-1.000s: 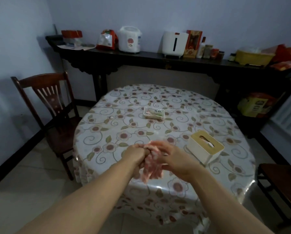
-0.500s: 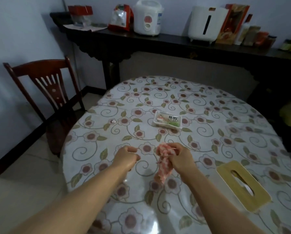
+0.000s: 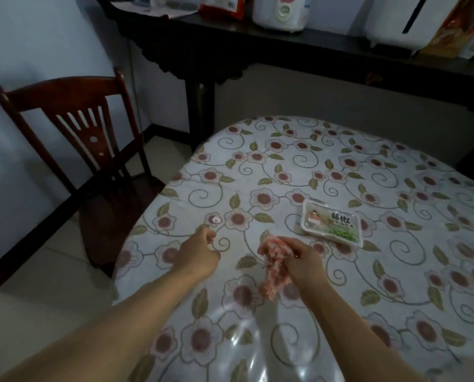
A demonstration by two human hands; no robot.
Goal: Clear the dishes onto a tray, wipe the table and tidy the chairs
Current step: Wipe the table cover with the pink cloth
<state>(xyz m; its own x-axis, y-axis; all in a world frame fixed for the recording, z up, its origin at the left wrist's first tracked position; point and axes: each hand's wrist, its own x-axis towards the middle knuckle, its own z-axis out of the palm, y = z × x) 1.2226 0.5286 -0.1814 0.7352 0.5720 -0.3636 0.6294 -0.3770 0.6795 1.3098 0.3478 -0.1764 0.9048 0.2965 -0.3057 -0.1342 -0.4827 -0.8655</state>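
Since half a second ago our view has swung left and closer to the table: the tissue box has gone from sight, the food pack now lies further right, and our hands have drawn slightly further apart.

Item, far left: a dark wooden chair (image 3: pixel 90 150) with a slatted back, standing on the pale floor just beside the table's left edge, its seat partly under the cloth's overhang.

Item, rear: a dark sideboard (image 3: pixel 299 59) along the wall, bearing a red-and-white bag (image 3: pixel 222 5), a white rice cooker (image 3: pixel 281 12) and a second white appliance (image 3: pixel 404 20), all cut off by the top of the view.

Item, centre: the round table (image 3: pixel 299 166), covered with a flowered cloth under clear plastic that shows glare near us.

Item: our left hand (image 3: pixel 198 253), over the table's left part, fingers curled into a loose fist; we see nothing in it.

Item: our right hand (image 3: pixel 302 257), just right of the left and apart from it, fingers closed round a bunched pink-and-white cloth (image 3: pixel 274 264), whose loose end hangs down toward the tablecloth. We cannot tell whether it touches.

Item, right of the hands: a sealed white food pack (image 3: pixel 331 223) with a printed label, lying flat on the table, near the right hand but apart from it.
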